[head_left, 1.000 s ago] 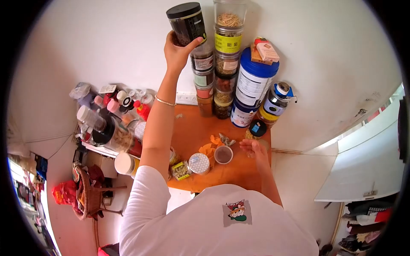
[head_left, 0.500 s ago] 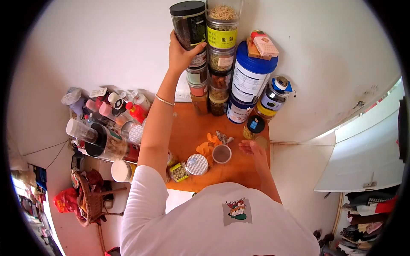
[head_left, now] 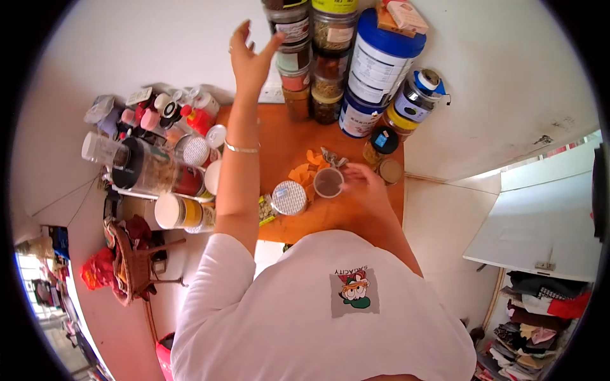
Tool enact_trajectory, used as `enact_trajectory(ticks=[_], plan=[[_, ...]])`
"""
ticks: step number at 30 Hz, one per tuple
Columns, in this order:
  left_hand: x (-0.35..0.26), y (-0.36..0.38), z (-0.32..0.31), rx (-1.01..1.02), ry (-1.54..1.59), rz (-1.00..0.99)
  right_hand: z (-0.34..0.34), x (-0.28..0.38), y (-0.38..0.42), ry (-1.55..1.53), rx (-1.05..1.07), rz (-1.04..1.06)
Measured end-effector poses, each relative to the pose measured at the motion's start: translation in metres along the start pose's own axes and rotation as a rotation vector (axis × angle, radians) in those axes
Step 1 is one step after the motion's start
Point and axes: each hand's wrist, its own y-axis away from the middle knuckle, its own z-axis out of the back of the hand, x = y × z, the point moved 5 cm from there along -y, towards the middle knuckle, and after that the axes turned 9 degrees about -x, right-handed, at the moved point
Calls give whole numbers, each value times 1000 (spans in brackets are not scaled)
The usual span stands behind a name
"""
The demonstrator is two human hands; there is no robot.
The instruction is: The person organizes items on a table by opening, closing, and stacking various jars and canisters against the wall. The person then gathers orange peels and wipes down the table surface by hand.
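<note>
While a crowd of bottles and jars (head_left: 149, 136) fills the left edge of the orange table (head_left: 279, 143), the left hand (head_left: 250, 56) hangs raised above it with fingers spread wide and nothing in its grasp, just beside a stack of clear jars (head_left: 293, 47) that stands against the white wall. A thin bracelet (head_left: 241, 148) circles the forearm lower down. Right of that stack rises a second jar column (head_left: 330, 60), touching it, and next comes a large white tub with a blue lid (head_left: 379, 57), on which a small red-and-white carton (head_left: 406, 14) lies. Lower on the table, a round foil-topped lid (head_left: 289, 197) lies flat near the front edge, with orange scraps (head_left: 304, 171) just behind it. Beside these stands a small open cup (head_left: 329, 182) with dark contents; the right hand (head_left: 365, 187) curls loosely around its right side, fingertips touching the rim, though whether it truly grips is hard to tell. Further right, a small black-capped bottle (head_left: 380, 143) stands by a blue-capped jar with a yellow band (head_left: 413, 100), near the table's right edge.
</note>
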Motion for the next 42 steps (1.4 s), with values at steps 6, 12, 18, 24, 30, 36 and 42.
enact_trajectory(ticks=[6,12,18,24,30,36,42], plan=[[13,130,62,574,-71,506,-110,28,23,383,354,651],[13,208,140,659,-90,687,-122,0,5,309,420,392],[4,293,160,935,-11,713,-91,35,2,182,558,502],[-5,326,194,914,-339,535,-95,1,53,417,735,485],[-2,291,248,70,-539,390,-92,15,51,429,603,511],[21,244,224,-213,-747,168,-116,39,39,317,554,518],[39,245,245,-275,-224,417,-162,29,3,268,623,418]])
